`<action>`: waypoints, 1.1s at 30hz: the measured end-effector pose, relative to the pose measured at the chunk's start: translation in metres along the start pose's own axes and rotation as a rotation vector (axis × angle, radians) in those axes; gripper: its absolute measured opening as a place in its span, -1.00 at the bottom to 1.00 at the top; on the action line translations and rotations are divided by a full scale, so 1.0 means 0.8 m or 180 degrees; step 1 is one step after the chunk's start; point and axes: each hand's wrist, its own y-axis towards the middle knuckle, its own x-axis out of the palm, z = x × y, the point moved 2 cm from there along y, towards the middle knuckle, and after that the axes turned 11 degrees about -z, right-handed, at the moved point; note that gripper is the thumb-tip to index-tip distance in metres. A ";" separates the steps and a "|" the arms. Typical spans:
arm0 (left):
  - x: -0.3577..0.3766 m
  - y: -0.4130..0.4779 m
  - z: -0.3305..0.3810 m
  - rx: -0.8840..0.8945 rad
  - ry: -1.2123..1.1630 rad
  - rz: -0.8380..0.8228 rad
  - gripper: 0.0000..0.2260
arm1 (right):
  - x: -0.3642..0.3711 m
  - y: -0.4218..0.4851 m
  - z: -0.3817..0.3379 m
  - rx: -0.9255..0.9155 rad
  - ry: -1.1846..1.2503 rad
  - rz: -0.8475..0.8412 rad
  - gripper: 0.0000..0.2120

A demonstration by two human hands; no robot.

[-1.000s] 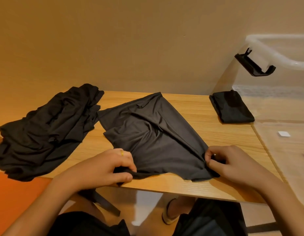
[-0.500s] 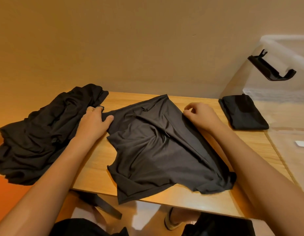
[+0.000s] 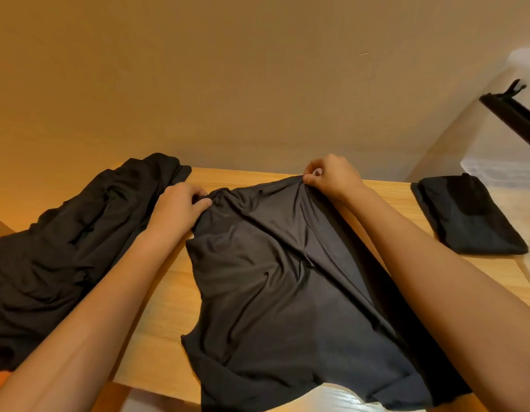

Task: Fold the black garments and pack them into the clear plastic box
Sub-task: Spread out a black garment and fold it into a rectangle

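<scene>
Wooden bench (image 3: 157, 337) w/ a wrinkled black garment (image 3: 287, 292) spread at centre, long axis near-to-far, near hem over the front edge. Heaped pile (image 3: 59, 248) at left. Clear plastic box (image 3: 471, 144) far right, contents can't be told; folded garment (image 3: 471, 218) beside it. Left hand (image 3: 177, 206) & right hand (image 3: 335, 173) pinch the far corners.

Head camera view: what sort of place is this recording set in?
Likely a home room: light wooden table against a plain beige wall, heaped black garments, clear plastic storage box at right.
</scene>
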 end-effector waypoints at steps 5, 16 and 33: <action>0.004 0.045 0.012 0.0352 -0.0496 -0.0160 -0.88 | -0.017 -0.011 0.046 0.0326 0.0076 0.0389 -0.83; 0.046 0.140 0.086 0.0796 -0.0402 -0.0539 -0.83 | -0.070 -0.042 0.116 0.0796 0.0010 0.0563 -0.80; 0.048 -0.161 0.033 0.1075 0.0616 -0.1327 -0.27 | 0.028 -0.281 0.065 -0.0442 -0.0890 -0.0801 -0.35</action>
